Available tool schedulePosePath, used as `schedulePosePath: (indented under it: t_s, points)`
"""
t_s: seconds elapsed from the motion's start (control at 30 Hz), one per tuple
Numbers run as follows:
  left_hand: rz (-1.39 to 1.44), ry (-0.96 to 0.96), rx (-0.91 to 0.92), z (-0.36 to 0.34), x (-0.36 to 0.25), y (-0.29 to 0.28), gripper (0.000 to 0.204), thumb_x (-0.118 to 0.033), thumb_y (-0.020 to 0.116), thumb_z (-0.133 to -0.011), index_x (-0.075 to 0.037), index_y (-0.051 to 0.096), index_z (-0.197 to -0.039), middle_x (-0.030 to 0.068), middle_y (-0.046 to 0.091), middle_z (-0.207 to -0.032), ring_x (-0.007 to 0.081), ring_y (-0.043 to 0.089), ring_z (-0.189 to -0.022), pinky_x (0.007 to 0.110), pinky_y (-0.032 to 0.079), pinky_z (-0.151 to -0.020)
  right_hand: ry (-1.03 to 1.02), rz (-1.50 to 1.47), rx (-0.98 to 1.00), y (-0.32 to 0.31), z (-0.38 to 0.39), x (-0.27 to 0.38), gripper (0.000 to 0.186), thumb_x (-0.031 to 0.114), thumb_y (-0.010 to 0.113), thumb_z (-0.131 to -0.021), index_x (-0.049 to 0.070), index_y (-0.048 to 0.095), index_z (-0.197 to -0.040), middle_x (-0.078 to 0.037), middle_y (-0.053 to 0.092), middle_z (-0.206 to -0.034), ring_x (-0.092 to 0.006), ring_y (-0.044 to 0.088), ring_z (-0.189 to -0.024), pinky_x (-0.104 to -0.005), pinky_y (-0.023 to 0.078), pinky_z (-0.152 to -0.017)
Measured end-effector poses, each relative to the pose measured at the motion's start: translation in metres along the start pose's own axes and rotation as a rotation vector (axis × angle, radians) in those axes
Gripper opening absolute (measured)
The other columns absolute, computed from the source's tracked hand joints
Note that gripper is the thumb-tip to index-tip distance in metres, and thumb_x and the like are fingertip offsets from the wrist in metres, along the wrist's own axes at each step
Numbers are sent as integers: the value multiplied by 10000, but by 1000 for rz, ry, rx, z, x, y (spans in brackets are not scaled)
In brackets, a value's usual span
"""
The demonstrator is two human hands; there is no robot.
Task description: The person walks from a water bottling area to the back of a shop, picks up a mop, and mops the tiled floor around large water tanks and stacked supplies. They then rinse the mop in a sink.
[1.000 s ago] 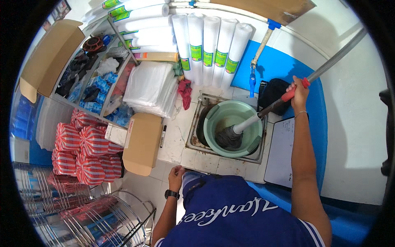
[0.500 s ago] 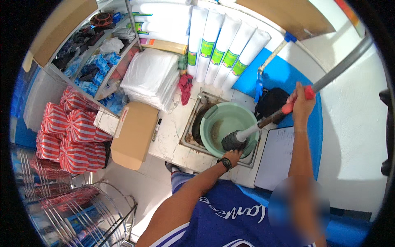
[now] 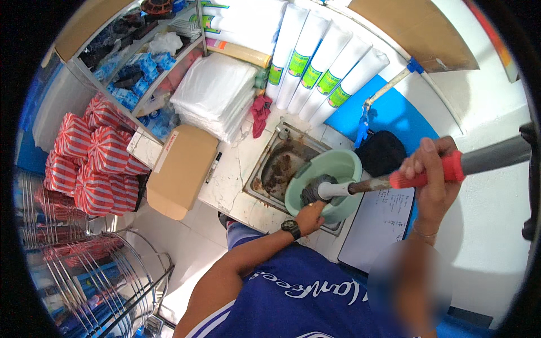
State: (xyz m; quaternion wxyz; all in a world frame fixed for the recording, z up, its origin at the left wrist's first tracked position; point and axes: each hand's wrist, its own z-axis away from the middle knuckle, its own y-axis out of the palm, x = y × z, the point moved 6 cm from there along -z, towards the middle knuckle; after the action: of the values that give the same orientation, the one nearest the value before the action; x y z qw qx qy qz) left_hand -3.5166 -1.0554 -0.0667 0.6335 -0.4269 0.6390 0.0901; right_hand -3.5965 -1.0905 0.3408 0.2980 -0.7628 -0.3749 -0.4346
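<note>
A mop with a dark grey head (image 3: 309, 193), a white collar (image 3: 333, 190) and a long pole slants down into a pale green plastic basin (image 3: 350, 211). My right hand (image 3: 431, 179) is wrapped around the red grip on the pole. At the lower end, my left hand (image 3: 310, 218) reaches over the basin's near rim, with its fingers closed by the collar and the mop head. Some of those fingertips are hidden. Tilted, the basin rests over the right part of a rusty metal sink (image 3: 276, 169).
On the counter's left are a cardboard box (image 3: 183, 172), a marker (image 3: 213, 168), a red cloth (image 3: 260, 115) and stacked white plastic (image 3: 214, 96). White rolls (image 3: 315, 79) stand behind the sink. A whiteboard (image 3: 376, 225) and a black bag (image 3: 381, 153) lie on the right.
The basin has shifted right and tilted, baring more of the sink. The mop's pole has swung lower, toward the right, with my right hand. My left hand has moved slightly left, toward the collar.
</note>
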Motion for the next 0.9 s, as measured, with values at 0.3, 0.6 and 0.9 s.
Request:
schedulePosePath:
  t_s: [0.3,0.6,0.9]
  points:
    - [368,-317,-441,-1,5,-38,436,10,515,-805,32,535,-1240,300,618,-1129,481,605,-1057,502,485,-926,36,37,294,98,-10,-12,246,125,707,-957,51,549,-785,-15,577,-594,-79,579,-502,-225,433,-446]
    - [333,-252,-367,-2,1,-42,508,-18,582,-818,10,461,-1311,297,594,-1143,486,564,-1146,528,443,-981,-49,46,306,108,-12,1,257,100,700,-957,47,539,-763,-14,562,-590,-84,566,-504,-241,443,-475]
    - [-246,-47,142,-19,15,13,561,-9,574,-833,9,443,-1378,252,509,-1264,438,572,-1085,517,532,-876,67,130,65,33,-20,-25,273,167,705,-964,67,550,-762,-1,563,-591,-83,564,-517,-259,439,-477]
